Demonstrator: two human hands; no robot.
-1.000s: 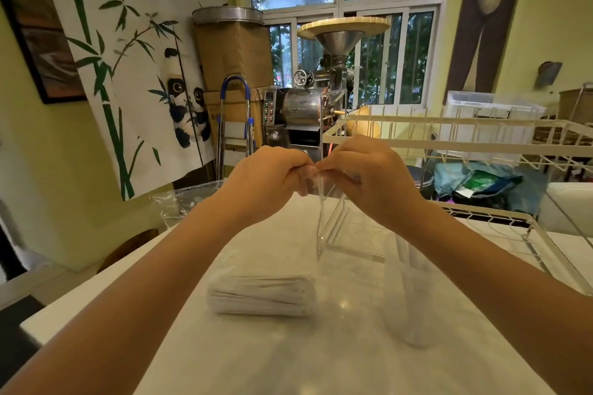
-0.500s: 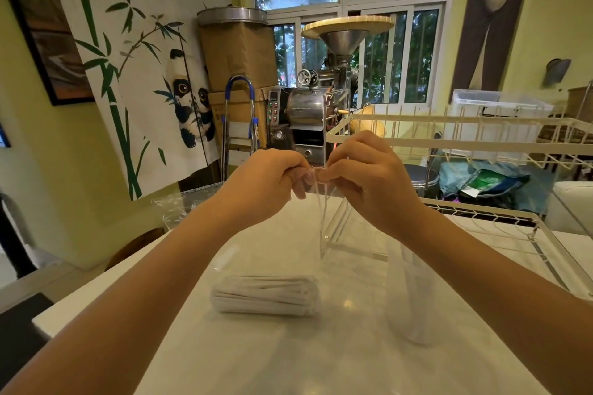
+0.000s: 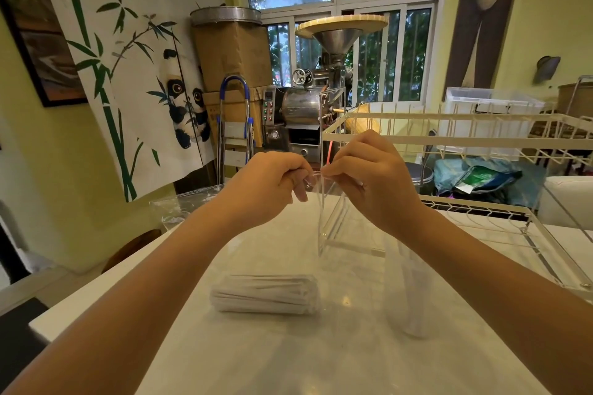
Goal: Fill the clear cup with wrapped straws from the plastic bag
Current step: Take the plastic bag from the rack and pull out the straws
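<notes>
While held aloft: plastic bag point(image 3: 324, 202) is pinched shut-fisted by left hand point(image 3: 272, 184) and right hand point(image 3: 369, 176) (mouth edge).
Straws: bundle of wrapped straws point(image 3: 266, 297) is laid crosswise below, nearer the left.

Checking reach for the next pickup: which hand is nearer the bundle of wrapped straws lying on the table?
Left. The left hand is raised almost directly above and behind the straw bundle; the right hand is raised too, but off to the bundle's right.

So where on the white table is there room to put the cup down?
The near strip of the table, between the two forearms and in front of the bundle of wrapped straws, is bare. So is the patch left of the bundle, toward the table's edge. Farther back is crowded: the clear acrylic stand, the white wire rack and both hands.
</notes>
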